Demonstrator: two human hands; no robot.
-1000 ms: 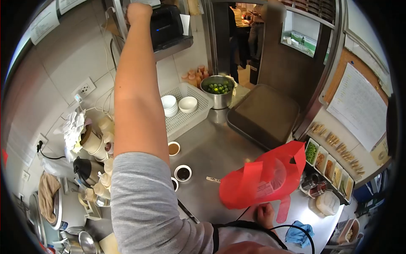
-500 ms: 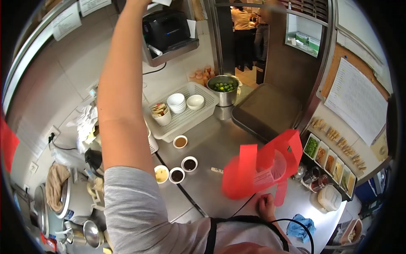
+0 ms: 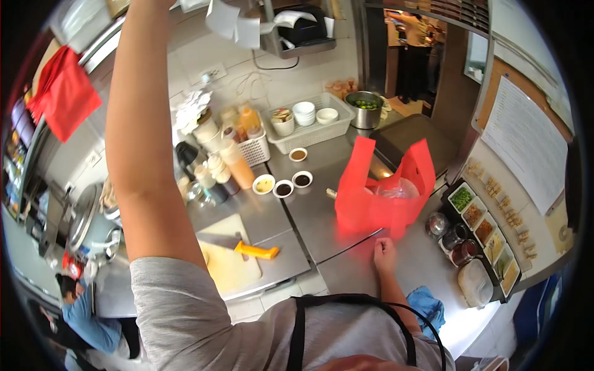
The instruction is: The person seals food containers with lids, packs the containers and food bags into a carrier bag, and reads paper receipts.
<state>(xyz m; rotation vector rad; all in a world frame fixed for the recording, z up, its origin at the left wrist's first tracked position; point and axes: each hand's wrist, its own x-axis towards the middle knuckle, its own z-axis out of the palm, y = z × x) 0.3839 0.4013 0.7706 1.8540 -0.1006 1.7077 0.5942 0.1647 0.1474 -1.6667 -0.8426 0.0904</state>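
My left arm [image 3: 142,136] is raised to the top edge, and the hand lies beyond the frame. White paper slips [image 3: 247,32] hang to the right of that arm. My right hand [image 3: 385,249] is closed in a fist above the steel counter, just below a red carry bag [image 3: 365,213]. Nothing shows in its fingers. The bag stands upright with its handles up, and a clear plastic container [image 3: 403,188] shows inside. Small white cups of dark sauce [image 3: 302,179], brown sauce [image 3: 298,154] and a yellowish filling [image 3: 264,183] sit left of the bag.
A yellow-handled knife [image 3: 257,250] lies on a cutting board [image 3: 238,229]. Squeeze bottles [image 3: 235,164] stand behind it. At right are a garnish tray [image 3: 473,213], jars and a blue cloth [image 3: 424,309]. A person in blue [image 3: 99,318] is at lower left; others are beyond the doorway.
The view has turned left, bringing the cutting board, bottles and hanging red bag into sight. The standing bag's handles are now upright. My right fist shows more fully; my left arm stays raised.
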